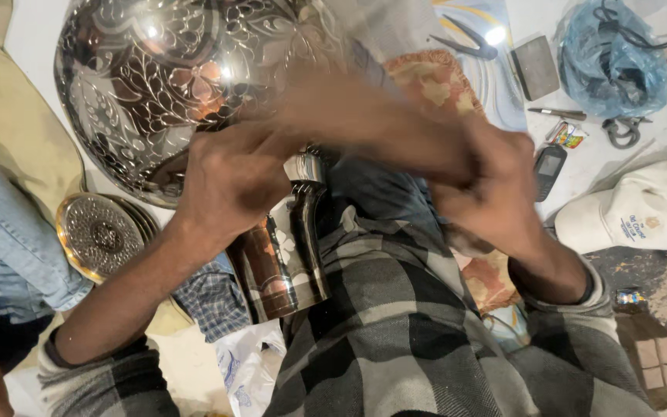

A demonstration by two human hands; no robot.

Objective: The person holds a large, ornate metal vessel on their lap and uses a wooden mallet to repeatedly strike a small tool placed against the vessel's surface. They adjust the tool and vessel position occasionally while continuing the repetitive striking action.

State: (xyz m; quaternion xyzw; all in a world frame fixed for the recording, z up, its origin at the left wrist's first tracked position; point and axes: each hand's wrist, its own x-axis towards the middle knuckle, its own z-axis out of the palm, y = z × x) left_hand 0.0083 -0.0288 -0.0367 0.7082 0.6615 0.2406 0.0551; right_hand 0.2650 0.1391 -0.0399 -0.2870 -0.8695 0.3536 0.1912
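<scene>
1. The left hand [229, 181] is closing its fingers over the top of a tall, polished copper-and-silver metal vessel with an engraved flower pattern [283, 247], which is standing tilted against the person's lap.
2. The right hand [496, 189] is blurred beside the vessel's mouth; it looks curled, but I cannot tell whether it is grasping anything.
3. A large, round, shiny engraved metal bowl with floral chasing [171, 77] is lying just above the vessel, touching the left hand's knuckles.
4. A small round embossed brass plate [100, 234] is resting well to the left of the vessel, beside a denim-clad leg [1, 239].
5. A white cloth cap [642, 208] is lying far to the right of the vessel.
6. Above the cap, away from the vessel, a blue plastic bag [611, 62], a grey rectangular block [535, 67], dark pliers [465, 38] and metal scissors [621, 131] are lying on the white surface.
</scene>
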